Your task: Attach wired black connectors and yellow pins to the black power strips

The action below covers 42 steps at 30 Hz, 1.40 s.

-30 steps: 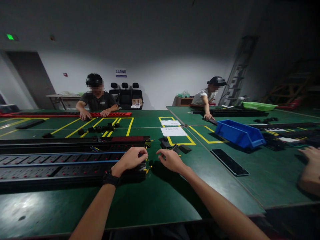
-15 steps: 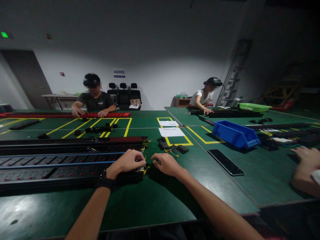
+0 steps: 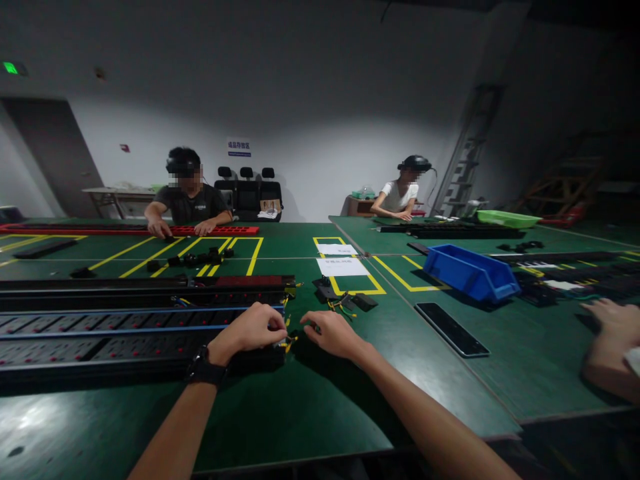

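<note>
Two hands closed in on the strip's end

Two hands are seen at lower centre of the frame, at the right end of a long black power strip point(image 3: 125, 340) laid across the green table point(image 3: 310, 413). Over the last second both have been drawn closer together: the gap between them has narrowed, and the right hand has been brought in toward the strip's end cap. From this it is judged that fine work on the yellow wires point(image 3: 289, 341) showing at that end is under way.

The left hand point(image 3: 250, 330) is curled nearly closed over the strip's end, fingers bent down onto it; whether anything is pinched beneath cannot be told. The right hand point(image 3: 333, 333) is held with fingers loosely bent and tips together beside the wires, apparently touching a small dark part, though that is too small to confirm.

Small black parts point(image 3: 345, 300) lie just above the hands, a blue bin point(image 3: 470, 273) at right. Another person's hand point(image 3: 613, 320) rests at the far right edge.
</note>
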Motion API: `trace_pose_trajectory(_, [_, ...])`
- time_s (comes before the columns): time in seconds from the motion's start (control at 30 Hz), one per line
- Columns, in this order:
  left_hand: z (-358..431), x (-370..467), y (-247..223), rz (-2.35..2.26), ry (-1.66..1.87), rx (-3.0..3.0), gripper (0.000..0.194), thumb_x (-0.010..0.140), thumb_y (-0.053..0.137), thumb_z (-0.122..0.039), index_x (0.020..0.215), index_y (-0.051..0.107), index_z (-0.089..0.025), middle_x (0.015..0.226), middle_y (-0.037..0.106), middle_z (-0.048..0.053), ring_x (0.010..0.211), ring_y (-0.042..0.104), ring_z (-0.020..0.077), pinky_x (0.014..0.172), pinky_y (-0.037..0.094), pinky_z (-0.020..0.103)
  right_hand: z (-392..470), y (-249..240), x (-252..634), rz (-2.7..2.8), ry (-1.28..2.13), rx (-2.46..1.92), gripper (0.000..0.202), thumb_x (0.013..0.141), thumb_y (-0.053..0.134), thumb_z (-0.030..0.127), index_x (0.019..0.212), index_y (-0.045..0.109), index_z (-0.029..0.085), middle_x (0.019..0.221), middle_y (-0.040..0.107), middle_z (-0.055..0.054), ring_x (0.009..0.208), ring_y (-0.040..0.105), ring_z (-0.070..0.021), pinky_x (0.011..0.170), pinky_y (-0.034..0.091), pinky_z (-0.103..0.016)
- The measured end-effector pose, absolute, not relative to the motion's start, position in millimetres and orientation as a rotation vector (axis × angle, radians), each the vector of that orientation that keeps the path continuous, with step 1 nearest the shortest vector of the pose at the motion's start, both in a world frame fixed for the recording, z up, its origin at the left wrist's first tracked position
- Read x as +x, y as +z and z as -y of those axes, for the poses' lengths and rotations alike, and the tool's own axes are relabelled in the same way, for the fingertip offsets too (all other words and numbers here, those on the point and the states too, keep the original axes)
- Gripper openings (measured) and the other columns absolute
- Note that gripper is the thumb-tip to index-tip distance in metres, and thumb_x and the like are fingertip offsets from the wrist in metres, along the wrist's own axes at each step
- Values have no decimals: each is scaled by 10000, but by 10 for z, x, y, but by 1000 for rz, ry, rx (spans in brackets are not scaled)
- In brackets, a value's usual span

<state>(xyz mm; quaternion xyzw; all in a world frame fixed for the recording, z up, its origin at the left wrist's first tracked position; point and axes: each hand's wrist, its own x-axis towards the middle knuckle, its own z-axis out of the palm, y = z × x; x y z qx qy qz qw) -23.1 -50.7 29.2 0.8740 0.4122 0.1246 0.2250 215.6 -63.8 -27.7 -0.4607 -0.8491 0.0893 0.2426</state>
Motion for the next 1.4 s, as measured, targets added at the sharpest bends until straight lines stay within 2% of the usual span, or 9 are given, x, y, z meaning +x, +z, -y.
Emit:
trace_pose_trajectory(0.17, [529, -219, 284, -1179, 297, 2372, 260, 809, 579, -320, 803, 786, -163, 726, 760, 48, 608, 649, 157, 574, 419, 229, 598, -313, 2143, 2309, 481, -1046, 224, 900, 597, 174, 1069, 738, 215, 916, 747, -20, 779, 663, -153, 710, 446, -230])
trace_pose_trajectory(0.3, [568, -187, 301, -1213, 290, 2396, 221, 793, 579, -286, 861, 761, -180, 718, 749, 27, 635, 658, 164, 581, 404, 227, 574, -368, 2120, 2349, 540, -961, 180, 863, 687, 182, 1026, 754, 219, 910, 730, -17, 777, 649, -149, 703, 446, -223])
trace_pose_trajectory(0.5, [613, -122, 244, -1204, 337, 2501, 213, 815, 558, -248, 875, 761, -215, 766, 750, 23, 690, 656, 168, 630, 404, 237, 564, -457, 2090, 2354, 490, -963, 75, 916, 699, 244, 967, 746, 216, 886, 704, -22, 781, 627, -150, 710, 426, -230])
trace_pose_trajectory(0.7, [675, -38, 209, -1260, 347, 2587, 235, 809, 548, -193, 917, 749, -247, 786, 744, 12, 743, 653, 182, 655, 386, 255, 552, -533, 2087, 2374, 393, -936, 124, 970, 633, 290, 948, 710, 195, 871, 680, -32, 763, 600, -146, 675, 390, -232])
trace_pose_trajectory(0.93, [688, -25, 261, -1378, 344, 2683, 205, 876, 578, -351, 819, 735, -231, 735, 731, 28, 691, 644, 192, 611, 342, 264, 586, -445, 2115, 2462, 264, -1012, 195, 1002, 598, 364, 1007, 706, 201, 925, 682, -44, 802, 616, -153, 681, 383, -240])
trace_pose_trajectory(1.07, [675, -33, 280, -1368, 335, 2685, 211, 849, 604, -361, 754, 734, -226, 720, 722, 22, 651, 622, 171, 578, 306, 264, 621, -332, 2142, 2487, 239, -1102, 245, 997, 604, 420, 1053, 717, 211, 961, 695, -56, 834, 638, -171, 691, 389, -255])
trace_pose_trajectory(1.23, [660, -31, 250, -1358, 293, 2670, 229, 828, 601, -358, 723, 753, -223, 700, 720, 31, 636, 609, 164, 582, 305, 269, 623, -245, 2184, 2494, 285, -1213, 255, 975, 644, 405, 1147, 722, 235, 1006, 719, -59, 887, 665, -188, 719, 411, -262])
trace_pose_trajectory(1.4, [632, -21, 212, -1350, 278, 2636, 234, 821, 584, -344, 730, 762, -223, 729, 735, 41, 637, 602, 159, 582, 307, 270, 620, -200, 2200, 2498, 247, -1326, 280, 1002, 583, 433, 1122, 737, 233, 1007, 742, -61, 915, 685, -199, 736, 414, -265])
